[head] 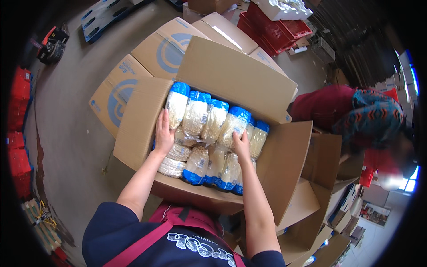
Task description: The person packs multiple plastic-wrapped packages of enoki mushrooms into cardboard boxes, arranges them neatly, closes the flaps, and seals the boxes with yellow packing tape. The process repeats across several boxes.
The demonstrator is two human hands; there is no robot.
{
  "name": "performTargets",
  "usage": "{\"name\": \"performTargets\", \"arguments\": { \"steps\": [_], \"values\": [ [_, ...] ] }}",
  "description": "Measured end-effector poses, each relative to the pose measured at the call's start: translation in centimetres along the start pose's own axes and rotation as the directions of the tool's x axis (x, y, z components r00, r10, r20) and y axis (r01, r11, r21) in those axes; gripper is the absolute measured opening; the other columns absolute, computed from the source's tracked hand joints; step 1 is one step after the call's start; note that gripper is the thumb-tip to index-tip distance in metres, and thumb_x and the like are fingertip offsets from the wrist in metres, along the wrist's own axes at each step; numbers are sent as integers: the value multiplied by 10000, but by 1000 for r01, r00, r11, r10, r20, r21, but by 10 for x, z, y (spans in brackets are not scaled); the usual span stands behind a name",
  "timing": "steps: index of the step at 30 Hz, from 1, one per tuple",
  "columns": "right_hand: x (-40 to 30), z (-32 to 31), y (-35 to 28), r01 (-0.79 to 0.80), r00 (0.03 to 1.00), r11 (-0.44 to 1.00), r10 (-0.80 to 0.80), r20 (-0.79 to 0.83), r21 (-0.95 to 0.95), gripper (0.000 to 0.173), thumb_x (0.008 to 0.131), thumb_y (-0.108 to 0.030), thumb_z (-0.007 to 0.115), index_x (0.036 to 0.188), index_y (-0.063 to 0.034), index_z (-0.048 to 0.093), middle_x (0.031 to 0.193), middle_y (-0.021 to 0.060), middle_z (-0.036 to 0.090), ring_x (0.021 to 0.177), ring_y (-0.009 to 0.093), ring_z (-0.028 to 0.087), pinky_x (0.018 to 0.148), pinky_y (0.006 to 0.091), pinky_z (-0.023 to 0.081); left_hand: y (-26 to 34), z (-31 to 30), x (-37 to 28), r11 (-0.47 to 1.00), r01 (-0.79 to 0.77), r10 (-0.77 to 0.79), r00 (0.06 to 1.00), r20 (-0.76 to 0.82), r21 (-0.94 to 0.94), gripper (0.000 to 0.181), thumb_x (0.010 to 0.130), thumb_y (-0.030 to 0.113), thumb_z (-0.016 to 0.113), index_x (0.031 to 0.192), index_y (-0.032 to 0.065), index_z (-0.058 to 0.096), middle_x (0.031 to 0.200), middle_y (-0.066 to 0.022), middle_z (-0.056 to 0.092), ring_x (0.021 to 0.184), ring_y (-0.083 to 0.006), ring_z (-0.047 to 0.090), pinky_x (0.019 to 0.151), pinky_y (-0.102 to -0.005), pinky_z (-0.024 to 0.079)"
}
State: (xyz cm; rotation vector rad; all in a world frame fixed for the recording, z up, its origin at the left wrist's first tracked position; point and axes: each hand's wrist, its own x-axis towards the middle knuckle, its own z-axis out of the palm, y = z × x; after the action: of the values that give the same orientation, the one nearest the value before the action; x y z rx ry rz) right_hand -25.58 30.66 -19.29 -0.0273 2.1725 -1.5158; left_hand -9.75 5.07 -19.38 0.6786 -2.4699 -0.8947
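Observation:
An open cardboard box (200, 197) stands in front of me, its flaps spread outward. Inside are clear plastic packs of white enoki mushrooms with blue ends. Four sit in an upper row, from the leftmost pack (177, 105) to the rightmost one (234, 125). My left hand (164, 133) lies along the outer side of the leftmost pack, beside the box wall. My right hand (242, 145) grips the rightmost pack, thumb on top, other fingers mostly hidden. The row is held between both hands. Nearer to me, more packs (196, 165) lie with blue ends toward the front wall.
Closed printed cartons (163, 46) adjoin the box's far side. Open empty-looking boxes (320, 160) crowd the right, where a person (367, 110) bends over. Red crates (267, 30) stand at the back; others (20, 100) line the far left. A blue-edged pallet (103, 20) is upper left.

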Motion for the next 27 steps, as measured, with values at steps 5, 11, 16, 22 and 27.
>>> {"name": "performTargets", "arguments": {
  "steps": [5, 11, 16, 22, 27],
  "values": [
    [8, 24, -14, 55, 958, 963, -125, -257, -263, 594, 842, -267, 617, 1334, -45, 367, 1122, 238, 593, 1030, 388, 573, 875, 415, 443, 31, -15, -2, 895, -88, 2, 981, 193, 437, 844, 852, 422, 555, 1464, 62, 99, 1525, -171, 25, 1410, -325, 42, 1092, -578, 23],
    [-4, 11, -18, -62, 989, 997, 56, -137, -39, 633, 867, -412, 550, 1316, -3, 370, 1197, 254, 540, 1084, 389, 540, 913, 450, 428, 11, 3, 6, 726, -188, -14, 958, 287, 662, 823, 889, 546, 428, 1467, 71, 84, 1533, -143, 40, 1415, -299, 38, 1083, -600, 28],
    [-164, -16, -89, 383, 910, 920, -391, -138, -80, 632, 853, -318, 595, 1317, 54, 379, 1340, 258, 400, 1242, 380, 406, 1018, 425, 345, 93, -11, -5, 977, -178, 172, 983, 59, 117, 631, 929, 340, 502, 1400, -10, 269, 1458, -265, 190, 1356, -381, 213, 1096, -454, 191],
    [-368, -249, -83, 495, 666, 851, -503, -552, -178, 329, 854, -49, 522, 1170, 32, 481, 1057, 125, 595, 950, 200, 583, 847, 307, 462, 368, -34, -147, 512, -659, 826, 553, 107, -551, 438, 889, 130, 507, 1285, -30, 409, 1314, -260, 437, 1234, -382, 425, 1029, -468, 331],
    [-408, -360, 139, -44, 427, 704, 654, -624, 708, 272, 888, -167, 515, 1116, -18, 526, 886, 65, 580, 729, 138, 532, 628, 274, 463, 490, 84, -296, 734, 158, 677, -95, 730, -661, 632, 808, 225, 628, 1319, -30, 356, 1319, -260, 395, 1232, -381, 398, 1029, -414, 333]
  ]
}}
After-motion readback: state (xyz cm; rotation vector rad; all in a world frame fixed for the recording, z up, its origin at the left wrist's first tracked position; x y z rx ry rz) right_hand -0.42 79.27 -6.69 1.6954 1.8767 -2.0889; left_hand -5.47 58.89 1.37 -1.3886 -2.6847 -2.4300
